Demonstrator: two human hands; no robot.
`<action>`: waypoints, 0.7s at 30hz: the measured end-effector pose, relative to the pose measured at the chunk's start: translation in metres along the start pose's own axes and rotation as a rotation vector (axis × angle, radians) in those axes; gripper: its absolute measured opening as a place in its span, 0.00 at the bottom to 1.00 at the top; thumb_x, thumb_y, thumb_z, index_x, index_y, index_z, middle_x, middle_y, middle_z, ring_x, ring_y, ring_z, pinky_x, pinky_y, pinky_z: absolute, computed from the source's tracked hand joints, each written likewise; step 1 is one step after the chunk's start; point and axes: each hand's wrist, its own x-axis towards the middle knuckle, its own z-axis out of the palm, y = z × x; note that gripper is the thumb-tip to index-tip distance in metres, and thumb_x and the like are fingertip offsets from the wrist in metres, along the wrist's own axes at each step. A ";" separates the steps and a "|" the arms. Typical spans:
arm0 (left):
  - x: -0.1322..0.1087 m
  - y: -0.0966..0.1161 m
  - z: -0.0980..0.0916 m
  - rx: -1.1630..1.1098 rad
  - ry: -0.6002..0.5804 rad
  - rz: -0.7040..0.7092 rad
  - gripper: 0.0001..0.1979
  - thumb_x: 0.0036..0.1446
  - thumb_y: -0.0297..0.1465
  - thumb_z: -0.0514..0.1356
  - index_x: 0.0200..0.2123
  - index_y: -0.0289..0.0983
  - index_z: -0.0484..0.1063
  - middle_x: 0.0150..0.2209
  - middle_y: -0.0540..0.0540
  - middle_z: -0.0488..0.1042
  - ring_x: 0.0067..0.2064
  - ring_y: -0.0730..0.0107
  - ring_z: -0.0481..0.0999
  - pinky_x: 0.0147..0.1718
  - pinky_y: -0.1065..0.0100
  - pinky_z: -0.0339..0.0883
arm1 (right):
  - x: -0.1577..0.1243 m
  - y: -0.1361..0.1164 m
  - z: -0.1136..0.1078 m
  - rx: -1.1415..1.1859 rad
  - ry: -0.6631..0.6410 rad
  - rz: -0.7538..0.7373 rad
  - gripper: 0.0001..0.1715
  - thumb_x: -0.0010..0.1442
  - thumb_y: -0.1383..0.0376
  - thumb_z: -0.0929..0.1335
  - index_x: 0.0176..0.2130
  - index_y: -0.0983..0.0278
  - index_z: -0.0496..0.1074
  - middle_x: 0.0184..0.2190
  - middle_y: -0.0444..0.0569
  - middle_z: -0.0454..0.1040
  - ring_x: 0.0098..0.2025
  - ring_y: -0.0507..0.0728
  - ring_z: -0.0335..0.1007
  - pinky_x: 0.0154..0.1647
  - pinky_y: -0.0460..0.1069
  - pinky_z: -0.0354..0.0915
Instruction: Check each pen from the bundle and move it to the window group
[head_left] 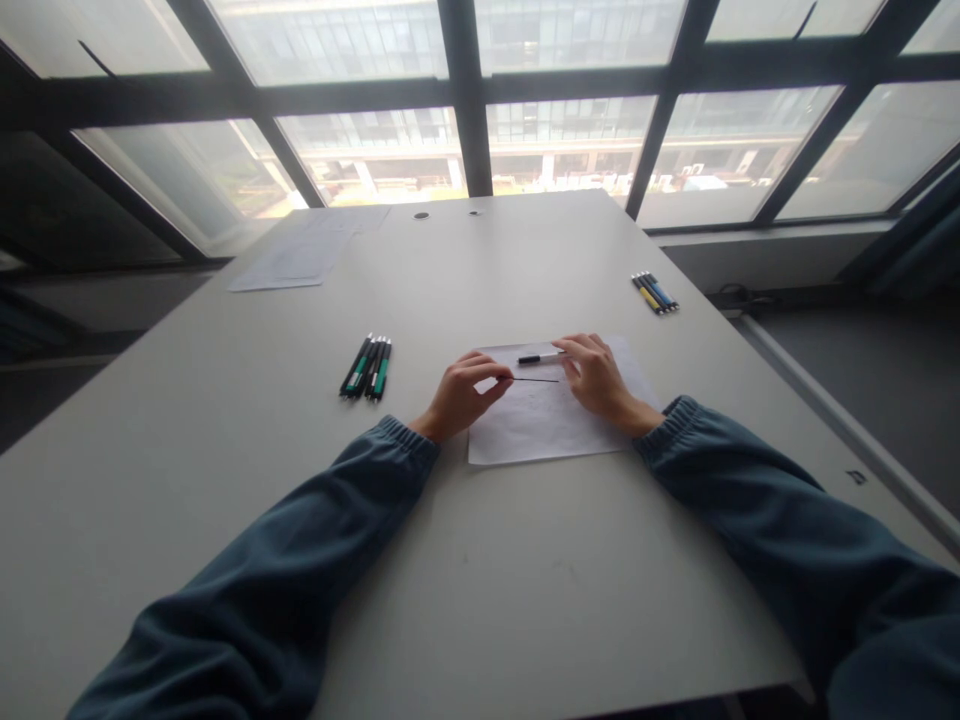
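Observation:
A white sheet of paper lies on the grey table in front of me. My left hand is curled at the sheet's left edge, pinching one end of a thin dark rod that looks like a pen refill. My right hand rests on the sheet and pinches a pen barrel with a black tip, held level just above the thin rod. Both arms wear dark blue sleeves.
Several green and black pens lie together left of my left hand. Several yellow and blue pens lie near the right table edge. More papers sit at the far left corner. Large windows stand behind the table.

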 end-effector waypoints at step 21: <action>0.001 -0.006 -0.004 0.085 0.279 -0.197 0.06 0.63 0.34 0.64 0.36 0.39 0.79 0.33 0.48 0.79 0.38 0.66 0.75 0.39 0.64 0.70 | 0.000 0.000 0.000 -0.033 0.029 0.091 0.13 0.65 0.72 0.65 0.44 0.61 0.77 0.41 0.56 0.73 0.46 0.65 0.68 0.50 0.61 0.65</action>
